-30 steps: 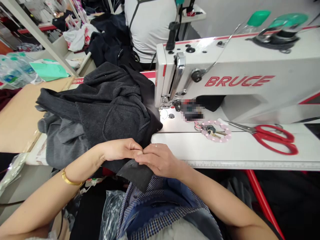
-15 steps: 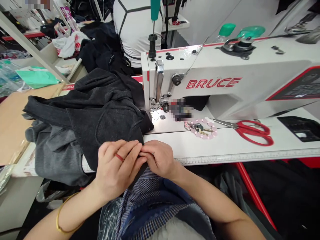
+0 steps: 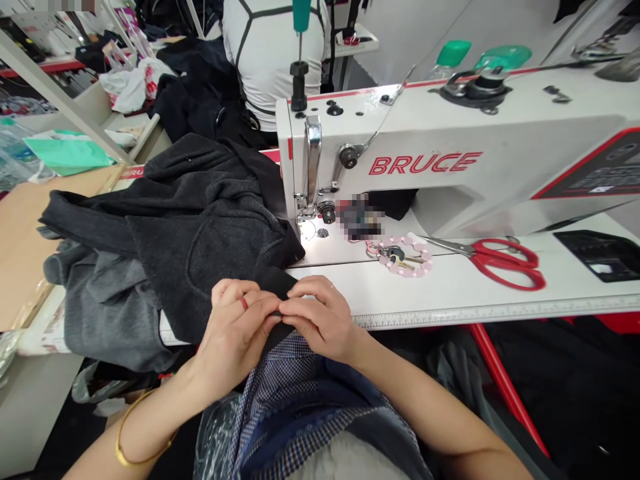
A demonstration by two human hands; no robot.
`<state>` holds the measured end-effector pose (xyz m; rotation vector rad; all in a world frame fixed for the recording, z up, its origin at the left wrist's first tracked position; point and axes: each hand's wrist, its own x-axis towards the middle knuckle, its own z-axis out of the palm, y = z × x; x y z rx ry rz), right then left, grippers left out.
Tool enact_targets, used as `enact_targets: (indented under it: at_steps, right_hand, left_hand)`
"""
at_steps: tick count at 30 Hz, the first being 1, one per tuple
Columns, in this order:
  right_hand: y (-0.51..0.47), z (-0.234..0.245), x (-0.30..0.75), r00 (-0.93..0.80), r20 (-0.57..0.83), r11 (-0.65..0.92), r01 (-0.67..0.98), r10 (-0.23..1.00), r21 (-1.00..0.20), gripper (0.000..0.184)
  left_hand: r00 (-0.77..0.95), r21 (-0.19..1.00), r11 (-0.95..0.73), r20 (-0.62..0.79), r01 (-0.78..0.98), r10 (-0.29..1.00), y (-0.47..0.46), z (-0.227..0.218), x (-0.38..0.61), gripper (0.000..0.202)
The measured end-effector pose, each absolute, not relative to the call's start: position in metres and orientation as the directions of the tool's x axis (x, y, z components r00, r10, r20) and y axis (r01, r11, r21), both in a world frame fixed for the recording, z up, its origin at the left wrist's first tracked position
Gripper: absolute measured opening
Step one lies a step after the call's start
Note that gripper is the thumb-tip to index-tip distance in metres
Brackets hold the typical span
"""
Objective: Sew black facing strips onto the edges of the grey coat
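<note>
A dark grey garment (image 3: 200, 233) lies bunched on the sewing table, left of the needle area. My left hand (image 3: 240, 323), with a red ring, pinches the black edge of this cloth at the table's front. Fingertip to fingertip beside it, my right hand (image 3: 323, 317) pinches the same edge. A strip of black fabric (image 3: 274, 280) shows just beyond the fingers, and some hangs below them over my lap. The exact fold between the fingertips is hidden. Behind the cloth stands a white sewing machine (image 3: 425, 147) marked BRUCE.
Red-handled scissors (image 3: 507, 263) and keys on a pink beaded ring (image 3: 406, 259) lie on the table right of my hands. A ruler strip (image 3: 425, 315) runs along the front edge. Beyond the machine is a person in a white top (image 3: 280, 60).
My fingers have shifted their hold on the black edge, and the right hand's fingers are more raised and arched. More of the black strip shows beyond them. The view has moved slightly.
</note>
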<state>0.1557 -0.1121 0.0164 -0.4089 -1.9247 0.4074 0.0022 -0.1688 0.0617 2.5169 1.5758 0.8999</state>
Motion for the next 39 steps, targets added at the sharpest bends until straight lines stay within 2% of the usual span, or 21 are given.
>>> enact_targets:
  at_steps: [4,7,8,10,12,14,16,18,20,23,26,30,32,36,39]
  right_hand:
    - [-0.11,0.014,0.157,-0.438,0.806,0.912,0.096,0.398,-0.398,0.015]
    - [-0.113,0.013,0.157,-0.413,0.792,0.889,0.121,0.449,-0.441,0.016]
    - [-0.114,0.013,0.156,-0.405,0.784,0.878,0.129,0.471,-0.461,0.015]
    - [-0.116,0.015,0.155,-0.389,0.767,0.855,0.136,0.511,-0.5,0.015]
    - [-0.117,0.018,0.154,-0.371,0.749,0.83,0.139,0.549,-0.54,0.015]
    - [-0.117,0.019,0.154,-0.356,0.734,0.81,0.139,0.578,-0.57,0.014]
    - [-0.116,0.02,0.154,-0.353,0.73,0.805,0.142,0.585,-0.576,0.014]
    - [-0.115,0.018,0.155,-0.373,0.738,0.822,0.155,0.563,-0.549,0.014]
    - [-0.115,0.016,0.156,-0.408,0.76,0.861,0.175,0.506,-0.479,0.016]
    - [-0.115,0.013,0.159,-0.443,0.793,0.908,0.196,0.418,-0.37,0.02]
    - [-0.117,0.013,0.161,-0.454,0.775,0.899,0.223,0.438,-0.377,0.016]
    - [-0.121,0.015,0.161,-0.434,0.727,0.846,0.243,0.532,-0.475,0.009]
    - [-0.124,0.016,0.16,-0.418,0.724,0.834,0.219,0.549,-0.507,0.008]
    - [-0.128,0.018,0.162,-0.352,0.763,0.837,0.14,0.542,-0.53,0.007]
    - [-0.13,0.018,0.164,-0.372,0.772,0.857,0.189,0.515,-0.48,0.011]
  left_hand:
    - [0.323,0.402,-0.452,0.35,0.796,0.879,-0.167,0.066,-0.004,0.014]
    - [0.345,0.409,-0.478,0.359,0.777,0.868,-0.165,0.064,-0.004,0.016]
    - [0.349,0.373,-0.496,0.397,0.784,0.849,-0.164,0.062,-0.004,0.017]
    - [0.35,0.214,-0.517,0.523,0.829,0.777,-0.164,0.057,-0.003,0.018]
    - [0.354,0.009,-0.475,0.653,0.88,0.67,-0.164,0.051,-0.002,0.021]
    - [0.361,-0.099,-0.423,0.712,0.901,0.602,-0.165,0.048,-0.001,0.026]
    - [0.336,-0.055,-0.423,0.701,0.905,0.629,-0.164,0.048,-0.001,0.022]
    - [0.308,0.079,-0.456,0.635,0.886,0.708,-0.164,0.052,-0.001,0.013]
    - [0.301,0.2,-0.477,0.558,0.856,0.773,-0.163,0.056,-0.002,0.009]
    - [0.302,0.278,-0.49,0.515,0.826,0.802,-0.163,0.057,-0.003,0.008]
    - [0.305,0.269,-0.493,0.521,0.828,0.797,-0.164,0.051,-0.004,0.009]
    - [0.414,0.038,-0.531,0.58,0.847,0.702,-0.164,0.045,-0.005,0.015]
    - [0.468,-0.002,-0.57,0.573,0.822,0.673,-0.164,0.047,-0.007,0.018]
    - [0.493,0.184,-0.655,0.521,0.733,0.697,-0.161,0.055,-0.011,0.015]
    - [0.546,0.295,-0.728,0.506,0.619,0.668,-0.152,0.061,-0.011,0.016]
